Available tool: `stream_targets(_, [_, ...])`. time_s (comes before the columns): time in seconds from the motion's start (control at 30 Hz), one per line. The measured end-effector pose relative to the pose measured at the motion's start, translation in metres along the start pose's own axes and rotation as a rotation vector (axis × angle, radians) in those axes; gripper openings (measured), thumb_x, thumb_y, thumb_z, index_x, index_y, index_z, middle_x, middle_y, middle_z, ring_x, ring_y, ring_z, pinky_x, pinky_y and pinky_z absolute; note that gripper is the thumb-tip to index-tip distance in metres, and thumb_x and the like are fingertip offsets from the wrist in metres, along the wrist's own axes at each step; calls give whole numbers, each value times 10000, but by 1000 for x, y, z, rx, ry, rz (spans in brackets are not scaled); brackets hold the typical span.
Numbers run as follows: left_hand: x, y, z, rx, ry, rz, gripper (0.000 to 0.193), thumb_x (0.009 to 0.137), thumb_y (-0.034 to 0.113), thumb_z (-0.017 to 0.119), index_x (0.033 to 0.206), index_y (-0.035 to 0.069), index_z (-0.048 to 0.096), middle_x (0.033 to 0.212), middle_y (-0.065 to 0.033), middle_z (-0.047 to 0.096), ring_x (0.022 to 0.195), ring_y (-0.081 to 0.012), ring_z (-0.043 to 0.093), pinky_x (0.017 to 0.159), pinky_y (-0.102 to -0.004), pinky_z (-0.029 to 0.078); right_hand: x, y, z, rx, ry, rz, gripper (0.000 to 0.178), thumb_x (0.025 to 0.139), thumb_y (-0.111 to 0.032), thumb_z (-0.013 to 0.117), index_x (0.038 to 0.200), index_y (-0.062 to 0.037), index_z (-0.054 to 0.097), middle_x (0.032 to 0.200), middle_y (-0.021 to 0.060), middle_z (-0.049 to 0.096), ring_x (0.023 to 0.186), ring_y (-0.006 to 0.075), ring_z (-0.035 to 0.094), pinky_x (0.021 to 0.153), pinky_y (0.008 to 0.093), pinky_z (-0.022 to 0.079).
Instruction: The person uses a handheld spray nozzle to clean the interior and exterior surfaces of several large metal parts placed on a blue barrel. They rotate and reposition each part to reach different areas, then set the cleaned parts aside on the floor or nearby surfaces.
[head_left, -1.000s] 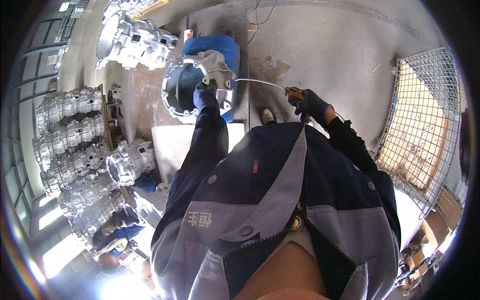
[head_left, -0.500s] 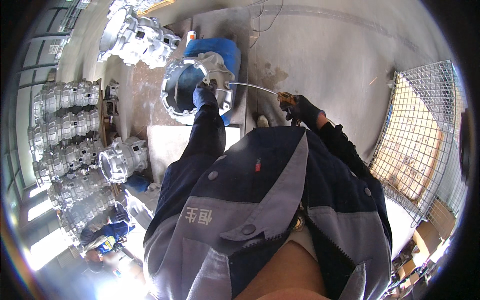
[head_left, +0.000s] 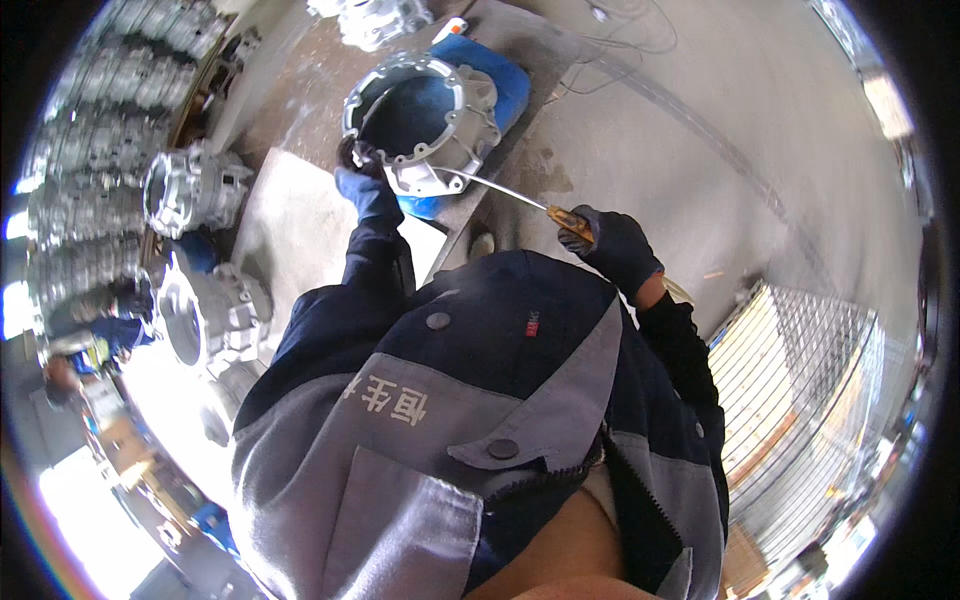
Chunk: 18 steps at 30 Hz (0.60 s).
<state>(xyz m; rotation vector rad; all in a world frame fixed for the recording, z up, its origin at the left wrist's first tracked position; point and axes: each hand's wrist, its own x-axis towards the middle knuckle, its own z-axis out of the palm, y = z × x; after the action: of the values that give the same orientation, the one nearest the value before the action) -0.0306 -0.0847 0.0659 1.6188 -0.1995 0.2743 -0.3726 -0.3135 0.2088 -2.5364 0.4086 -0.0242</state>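
One red tag (head_left: pixel 532 324) and pale lettering (head_left: pixel 392 401) mark the jacket (head_left: pixel 475 352). The right hand (head_left: pixel 617 247) grips one tool (head_left: pixel 512 191); the left hand (head_left: pixel 368 180) clasps the near-left rim of one metal casing (head_left: pixel 480 103), on a blue support (head_left: pixel 512 78), far side.

The top edge cuts off a silver casting (head_left: pixel 375 22).

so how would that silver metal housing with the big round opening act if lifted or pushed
The silver metal housing with the big round opening is probably rigid, given its thick-looking rim. It's likely heavy to lift, being broad and metal, though hollow. On edge it might roll only bumpily, since lugs stick out around that rim.
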Motion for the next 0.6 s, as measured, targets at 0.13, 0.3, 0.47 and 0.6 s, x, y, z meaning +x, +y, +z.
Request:
stream_targets(0.13, [-34, -48, -80, 170, 219, -184, 367, 936, 191, 633, 1232, -19, 581, 1109, -159, 683, 996, -256, 647, 898, -349, 511, 46, -29, 4, -75, -78, -145, 403, 852, -404, 703, 1075, -70, 666, 839, 173, 699, 774, 348, 692, 677, 445, 534])
stream_targets(0.3, [-91, -91, -140, 808, 154, -483, 353, 902, 256, 643, 1131, -13, 659, 1088, -207, 700, 1013, -316, 673, 902, -371, 514, 116, -79, 29, -142, -148, -186, 395, 876, -457, 660, 1043, -100, 632, 829, 167, 695, 779, 389, 672, 692, 462, 528])
stream_targets(0.47, [-109, -103, -151, 891, 84, -670, 337, 901, 244, 640, 1123, -8, 665, 1069, -198, 707, 994, -309, 678, 889, -370, 518, 176, -106, 38, -260, -92, -258, 334, 853, -363, 687, 1041, -95, 617, 902, 182, 703, 823, 405, 674, 714, 483, 534])
stream_targets(0.6, [-108, -106, -148, 898, 47, -731, 324, 900, 235, 637, 1116, -5, 670, 1054, -190, 712, 979, -304, 682, 878, -369, 522, 214, -101, 32, -267, -14, -68, 339, 871, -377, 683, 1040, -92, 610, 911, 186, 699, 840, 413, 672, 719, 479, 533])
